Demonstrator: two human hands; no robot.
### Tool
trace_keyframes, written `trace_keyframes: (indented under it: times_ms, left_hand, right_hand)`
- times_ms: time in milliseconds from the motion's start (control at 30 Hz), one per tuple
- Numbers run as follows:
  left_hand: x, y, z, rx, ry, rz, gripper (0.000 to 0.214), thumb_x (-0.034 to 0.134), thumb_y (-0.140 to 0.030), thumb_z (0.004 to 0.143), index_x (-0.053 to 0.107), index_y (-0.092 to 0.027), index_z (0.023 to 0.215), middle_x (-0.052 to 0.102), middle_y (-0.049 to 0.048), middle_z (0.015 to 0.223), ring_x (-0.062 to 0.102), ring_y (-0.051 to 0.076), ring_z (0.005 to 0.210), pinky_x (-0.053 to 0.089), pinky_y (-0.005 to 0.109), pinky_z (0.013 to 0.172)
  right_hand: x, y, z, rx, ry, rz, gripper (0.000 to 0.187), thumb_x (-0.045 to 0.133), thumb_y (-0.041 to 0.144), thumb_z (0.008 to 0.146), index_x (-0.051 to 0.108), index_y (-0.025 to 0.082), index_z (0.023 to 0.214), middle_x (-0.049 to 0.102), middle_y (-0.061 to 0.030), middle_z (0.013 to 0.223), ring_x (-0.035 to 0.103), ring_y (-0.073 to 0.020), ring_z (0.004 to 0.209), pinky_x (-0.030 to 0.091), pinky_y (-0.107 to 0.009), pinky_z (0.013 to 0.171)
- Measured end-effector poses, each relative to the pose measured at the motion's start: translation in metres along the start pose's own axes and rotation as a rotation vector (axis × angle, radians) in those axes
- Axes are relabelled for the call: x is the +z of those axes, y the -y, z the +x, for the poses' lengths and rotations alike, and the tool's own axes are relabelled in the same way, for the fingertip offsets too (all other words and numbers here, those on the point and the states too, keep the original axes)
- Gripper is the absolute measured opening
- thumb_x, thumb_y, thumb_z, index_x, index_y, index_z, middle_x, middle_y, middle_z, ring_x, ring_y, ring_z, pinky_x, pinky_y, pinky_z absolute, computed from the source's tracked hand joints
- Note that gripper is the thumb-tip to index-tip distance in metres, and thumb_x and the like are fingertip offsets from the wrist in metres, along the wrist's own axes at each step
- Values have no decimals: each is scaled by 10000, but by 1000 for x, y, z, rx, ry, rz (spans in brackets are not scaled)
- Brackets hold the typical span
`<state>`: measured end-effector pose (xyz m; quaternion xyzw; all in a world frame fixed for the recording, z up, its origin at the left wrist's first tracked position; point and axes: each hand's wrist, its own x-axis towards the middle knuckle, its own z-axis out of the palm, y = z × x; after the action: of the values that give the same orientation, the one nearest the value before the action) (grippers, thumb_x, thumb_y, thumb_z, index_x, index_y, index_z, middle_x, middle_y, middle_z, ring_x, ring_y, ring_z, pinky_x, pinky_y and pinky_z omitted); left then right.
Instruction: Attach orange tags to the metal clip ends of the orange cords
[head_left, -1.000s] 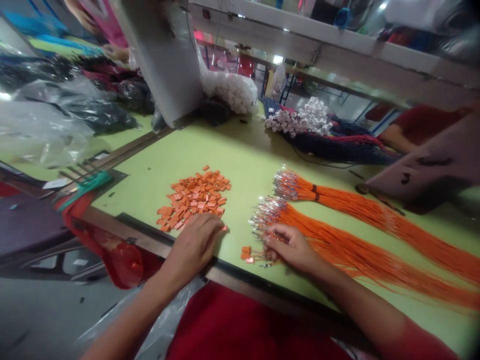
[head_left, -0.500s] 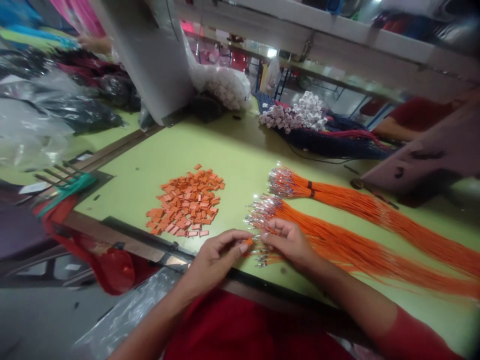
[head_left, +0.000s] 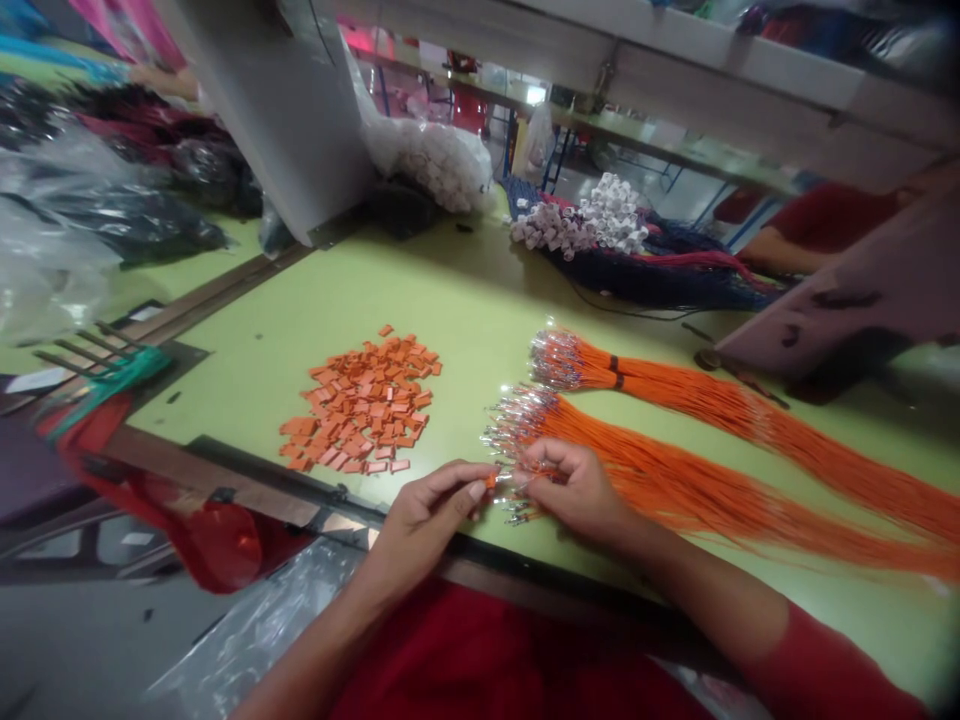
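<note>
Pinching: left hand (head_left: 429, 525) fingertips grip a small orange tag (head_left: 491, 481); right hand (head_left: 576, 490) fingers curl tight on thin orange wires (head_left: 675, 478).
Where: tag sits between both hands, over the green table (head_left: 480, 300).
Risk: slippery fingers could drop it.

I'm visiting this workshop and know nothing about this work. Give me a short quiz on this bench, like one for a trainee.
1. True or false: the right hand is on the orange wires, near their metal ends.
2. Multiple choice: what is at the left hand's fingertips?
A) a small orange piece
B) a white connector
C) a black tie
3. Fill in the blank: the upper orange wire bundle is bound with a ____ tie.

Key: 1 true; 2 A; 3 black.
</note>
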<state>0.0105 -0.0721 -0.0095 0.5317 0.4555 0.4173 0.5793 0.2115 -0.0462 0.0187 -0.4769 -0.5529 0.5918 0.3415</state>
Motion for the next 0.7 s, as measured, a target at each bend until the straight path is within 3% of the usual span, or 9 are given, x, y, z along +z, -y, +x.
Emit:
trace_keyframes:
  times_ms: [267,500,700]
  left_hand:
    - [0,1,-1,-14,-32,16,236,646,-366,871,749,-196,998,680,16,762,606,135,689,510,240,657]
    - [2,-3,0,291,-59,197,143,614,-234,900,742,-199,954,686,49,892,653,160,833,523,258,755]
    - [0,-3,1,180,-1,132,163,602,-265,915,748,-201,951,697,50,891,661,160,823,525,251,732]
  right_hand:
    - [0,-5,-2,-61,13,-119,60,637,232,750,640,174,766,628,13,701,543,-107,617,440,-219,585]
    - [0,-7,-3,-102,65,-217,103,572,145,681,639,168,755,554,47,638,445,-85,563,355,-195,530]
    - [-1,-1,0,51,118,-122,62,607,183,704,627,163,760,542,53,619,431,-80,549,354,-198,541]
